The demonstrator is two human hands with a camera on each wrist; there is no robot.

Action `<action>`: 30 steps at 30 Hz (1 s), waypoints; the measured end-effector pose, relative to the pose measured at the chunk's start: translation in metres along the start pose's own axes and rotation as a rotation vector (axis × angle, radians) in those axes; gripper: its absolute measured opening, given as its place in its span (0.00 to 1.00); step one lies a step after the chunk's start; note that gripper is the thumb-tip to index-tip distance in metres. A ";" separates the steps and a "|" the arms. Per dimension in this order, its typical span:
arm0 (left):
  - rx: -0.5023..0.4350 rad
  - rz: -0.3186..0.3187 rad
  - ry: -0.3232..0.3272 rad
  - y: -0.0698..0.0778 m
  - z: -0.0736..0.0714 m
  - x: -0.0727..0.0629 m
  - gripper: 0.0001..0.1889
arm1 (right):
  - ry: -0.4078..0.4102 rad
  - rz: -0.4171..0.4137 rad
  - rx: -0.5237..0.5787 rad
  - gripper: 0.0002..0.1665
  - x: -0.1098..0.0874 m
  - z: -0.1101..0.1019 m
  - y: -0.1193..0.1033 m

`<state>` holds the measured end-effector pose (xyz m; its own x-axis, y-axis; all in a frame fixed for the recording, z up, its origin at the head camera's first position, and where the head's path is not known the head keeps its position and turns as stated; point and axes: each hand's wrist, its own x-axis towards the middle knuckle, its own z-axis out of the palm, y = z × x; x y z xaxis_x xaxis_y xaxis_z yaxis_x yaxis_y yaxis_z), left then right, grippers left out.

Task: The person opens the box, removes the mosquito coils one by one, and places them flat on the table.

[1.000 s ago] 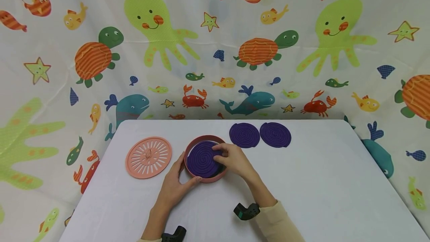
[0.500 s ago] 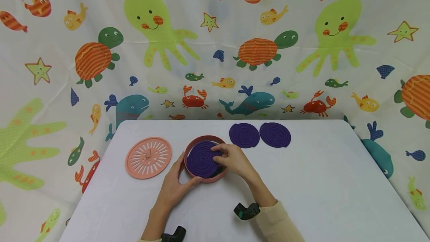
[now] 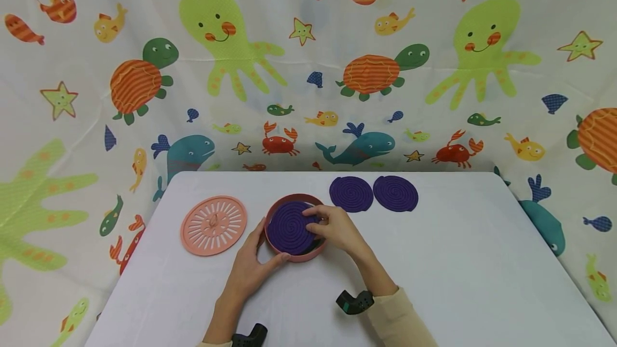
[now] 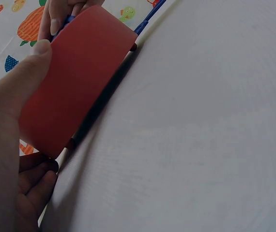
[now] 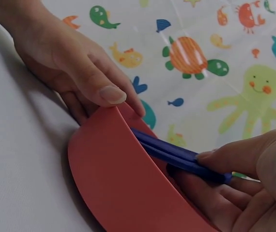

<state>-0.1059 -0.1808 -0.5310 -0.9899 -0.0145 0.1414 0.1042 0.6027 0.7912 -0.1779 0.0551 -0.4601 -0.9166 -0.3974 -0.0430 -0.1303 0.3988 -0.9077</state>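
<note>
A round terracotta-pink mosquito coil holder (image 3: 300, 258) stands on the table in front of me. My left hand (image 3: 253, 266) grips its left side, thumb at the near rim, as the left wrist view also shows at the holder's outer wall (image 4: 75, 82). With thumb and fingers, my right hand (image 3: 332, 229) pinches the right edge of a purple mosquito coil (image 3: 289, 229). The coil lies tilted in the holder's mouth, its right edge raised. In the right wrist view the pinched coil (image 5: 176, 157) looks like two layers, edge-on. Part of the holder's inside is hidden beneath it.
A pink slotted lid (image 3: 213, 226) with a small central knob lies left of the holder. Two more purple coils (image 3: 351, 194) lie side by side at the table's back edge. A sea-animal curtain (image 3: 299, 68) hangs behind the white table (image 3: 458, 261).
</note>
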 end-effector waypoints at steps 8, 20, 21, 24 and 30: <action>0.012 -0.008 -0.005 0.000 0.000 0.000 0.55 | 0.028 0.010 -0.003 0.17 0.000 -0.004 0.001; 0.021 -0.020 -0.010 0.002 -0.001 0.000 0.55 | 0.065 0.003 0.030 0.18 -0.001 -0.014 -0.003; 0.021 -0.021 -0.009 0.002 -0.001 -0.001 0.55 | 0.066 0.000 0.038 0.18 -0.002 -0.015 -0.003; 0.018 -0.023 -0.008 0.002 -0.001 0.000 0.55 | 0.068 -0.004 0.057 0.18 -0.002 -0.017 -0.002; 0.008 -0.017 -0.002 0.002 -0.002 0.000 0.55 | 0.087 0.022 0.084 0.18 -0.004 -0.025 -0.004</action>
<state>-0.1053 -0.1809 -0.5287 -0.9917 -0.0232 0.1268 0.0867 0.6086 0.7888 -0.1827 0.0760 -0.4461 -0.9488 -0.3143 -0.0304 -0.0807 0.3346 -0.9389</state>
